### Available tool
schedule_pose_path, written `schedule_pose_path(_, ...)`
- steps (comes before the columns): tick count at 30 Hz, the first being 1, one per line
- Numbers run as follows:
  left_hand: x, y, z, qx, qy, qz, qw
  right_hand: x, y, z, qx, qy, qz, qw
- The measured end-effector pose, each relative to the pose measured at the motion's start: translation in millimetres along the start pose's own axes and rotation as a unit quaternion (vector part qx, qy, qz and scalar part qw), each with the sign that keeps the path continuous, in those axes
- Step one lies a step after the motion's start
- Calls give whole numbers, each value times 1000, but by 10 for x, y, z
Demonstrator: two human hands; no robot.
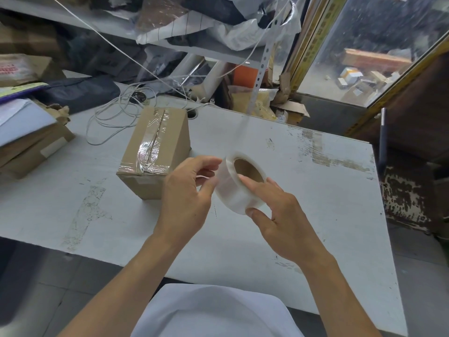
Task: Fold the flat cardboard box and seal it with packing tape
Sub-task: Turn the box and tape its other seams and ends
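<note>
A small brown cardboard box (155, 152) stands folded on the white table (315, 190), with clear tape along its top seam and across its near edge. Just right of the box I hold a roll of clear packing tape (239, 183) above the table. My right hand (279, 215) grips the roll, forefinger across its brown core and thumb under its outer face. My left hand (187, 193) touches the roll's left side with thumb and fingertips; whether it pinches a tape end I cannot tell.
White cables (116, 117) lie coiled behind the box. Stacked cardboard and papers (26, 132) sit at the table's left edge. Cluttered shelves with bags rise behind. A perforated strip (261, 69) hangs over the far edge. A glass pane stands at right.
</note>
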State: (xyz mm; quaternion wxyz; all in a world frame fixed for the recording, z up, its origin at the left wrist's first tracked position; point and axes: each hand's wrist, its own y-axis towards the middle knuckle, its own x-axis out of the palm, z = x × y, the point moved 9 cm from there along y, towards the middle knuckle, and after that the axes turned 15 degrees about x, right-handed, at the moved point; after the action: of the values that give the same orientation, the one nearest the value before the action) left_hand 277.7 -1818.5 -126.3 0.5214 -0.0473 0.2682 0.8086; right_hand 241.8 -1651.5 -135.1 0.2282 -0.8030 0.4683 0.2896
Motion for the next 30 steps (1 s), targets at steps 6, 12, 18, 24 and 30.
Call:
schedule_pose_path(6,-51,-36,-27,4,57,-7,998,47,6,23,7,4,-20,1000)
schedule_pose_path(12,-18,-45,-50,-14,45,3,999,51,7,9,3,0,-16,1000)
schedule_pose_path(18,31,-70,-19,-18,44,-2,999,23,39,13,6,-14,9,1000)
schedule_pose_path(24,-78,-34,-98,-26,27,15,999,-45,9,-5,8,6,13,1000)
schedule_pose_path(30,-64,-16,-49,-1,64,12,998,-65,7,0,8,4,12,1000)
